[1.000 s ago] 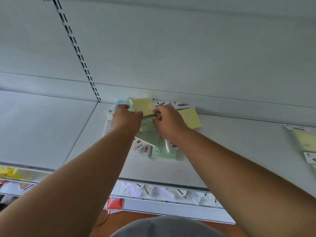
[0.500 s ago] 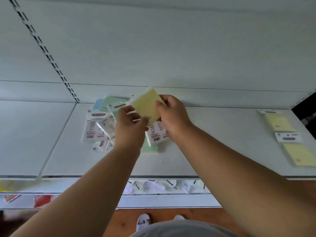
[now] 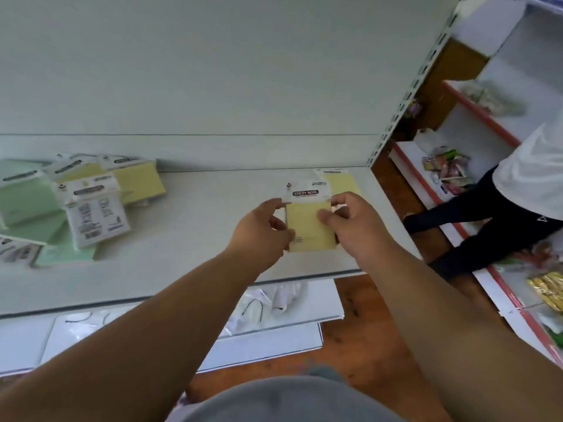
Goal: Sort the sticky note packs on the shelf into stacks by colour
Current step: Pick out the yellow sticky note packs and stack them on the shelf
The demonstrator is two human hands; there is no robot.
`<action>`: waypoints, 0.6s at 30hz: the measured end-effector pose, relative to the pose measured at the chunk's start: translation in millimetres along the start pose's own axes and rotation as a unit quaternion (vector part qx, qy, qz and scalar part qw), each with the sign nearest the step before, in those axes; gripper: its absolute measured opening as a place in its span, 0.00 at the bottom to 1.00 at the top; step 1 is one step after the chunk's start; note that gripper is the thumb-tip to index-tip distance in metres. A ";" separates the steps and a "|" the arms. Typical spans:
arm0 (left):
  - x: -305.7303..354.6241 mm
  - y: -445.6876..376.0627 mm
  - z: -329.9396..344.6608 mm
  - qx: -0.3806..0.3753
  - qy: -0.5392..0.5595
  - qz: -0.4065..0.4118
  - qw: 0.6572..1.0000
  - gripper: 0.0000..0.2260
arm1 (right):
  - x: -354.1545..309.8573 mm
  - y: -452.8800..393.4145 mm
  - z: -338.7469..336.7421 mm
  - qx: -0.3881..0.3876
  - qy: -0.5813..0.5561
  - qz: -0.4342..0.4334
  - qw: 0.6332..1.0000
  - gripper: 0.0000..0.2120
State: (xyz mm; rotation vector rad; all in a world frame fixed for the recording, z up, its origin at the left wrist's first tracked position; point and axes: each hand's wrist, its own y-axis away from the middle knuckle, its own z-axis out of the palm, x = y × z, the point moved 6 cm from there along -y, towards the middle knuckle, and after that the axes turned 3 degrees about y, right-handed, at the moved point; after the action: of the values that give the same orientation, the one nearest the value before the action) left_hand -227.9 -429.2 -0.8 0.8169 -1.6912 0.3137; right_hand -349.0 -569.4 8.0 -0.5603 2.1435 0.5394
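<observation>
Over the right end of the flat white shelf (image 3: 195,239), both hands pinch one yellow sticky note pack (image 3: 309,226), a square pad in glossy clear wrap: left hand (image 3: 259,236) on its left edge, right hand (image 3: 350,226) on its right. Just behind it lies another yellow pack (image 3: 341,182), and way off left sits a messy heap of green and yellow packs (image 3: 76,202), some showing white barcode backs.

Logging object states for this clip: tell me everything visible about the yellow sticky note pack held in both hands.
The yellow sticky note pack is a pale yellow pad in clear wrap with a white header card printed "STICKY NOTE". It faces up, header away from the person, over the right end of the white shelf. The left hand pinches its left edge, the right hand its right. Another yellow pack lies just behind.
</observation>
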 end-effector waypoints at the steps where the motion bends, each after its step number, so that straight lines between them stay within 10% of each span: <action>1: 3.9 -1.9 25.0 -0.004 -0.019 -0.005 1.000 0.22 | 13.3 -4.4 -20.0 -0.006 0.013 0.003 1.000 0.08; 18: 25.5 -18.5 136.9 0.087 -0.224 -0.092 0.966 0.13 | 75.4 -67.3 -80.1 -0.061 0.287 -0.027 0.956 0.15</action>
State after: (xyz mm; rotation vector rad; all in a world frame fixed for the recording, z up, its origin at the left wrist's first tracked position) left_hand -319.9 -533.6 -20.8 1.2368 -2.0056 0.1550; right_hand -402.3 -683.3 -20.4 -0.9327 2.6394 0.5251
